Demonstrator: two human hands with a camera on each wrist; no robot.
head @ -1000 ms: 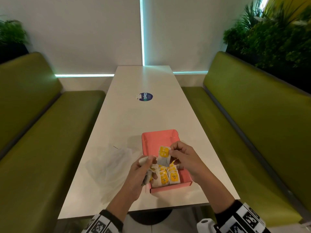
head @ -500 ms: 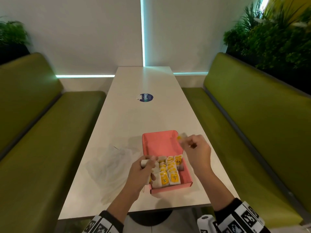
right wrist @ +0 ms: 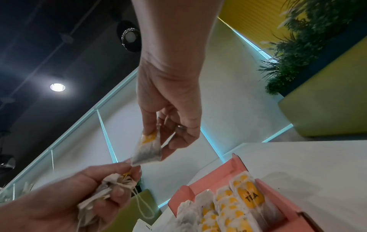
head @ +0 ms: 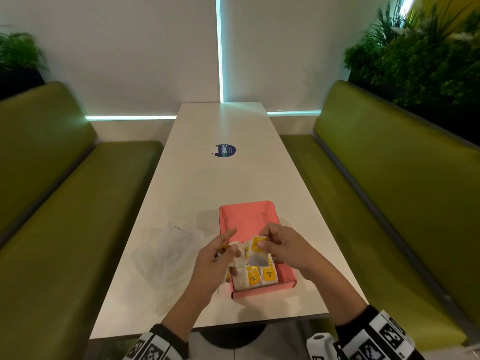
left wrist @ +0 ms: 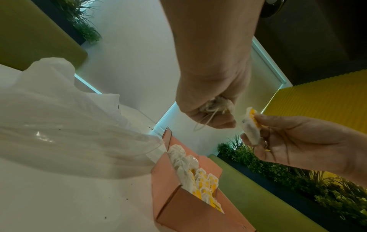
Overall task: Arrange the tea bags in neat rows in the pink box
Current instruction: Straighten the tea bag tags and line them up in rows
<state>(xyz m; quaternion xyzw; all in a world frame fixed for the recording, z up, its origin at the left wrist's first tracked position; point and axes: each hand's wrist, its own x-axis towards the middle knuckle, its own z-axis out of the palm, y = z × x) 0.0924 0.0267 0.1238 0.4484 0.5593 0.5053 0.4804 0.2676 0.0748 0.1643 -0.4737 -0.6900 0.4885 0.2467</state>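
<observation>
Left of the open pink cardboard box (head: 244,216) lies one crinkly clear plastic bag (head: 168,253). My left hand (head: 215,263) clutches a crumpled bunch of white paper tea bags (right wrist: 111,186), count unclear. My right hand (head: 283,248) pinches one yellow-tagged tea bag (head: 257,252) above the box, over the rows of tea bags (head: 257,278) already inside.

Pink box (head: 248,219): open cardboard box, long side running away from the person; far half bare.
Packed tea bags (head: 260,277): white sachets with yellow tags, one reading "TEA", lying in rows in the pink box's near half.
Single tea bag (right wrist: 148,149): raised above the pink box, yellow tag uppermost.
Bunched tea bags (right wrist: 111,186): crumpled white cluster with strings dangling, above the pink box's left edge.
</observation>
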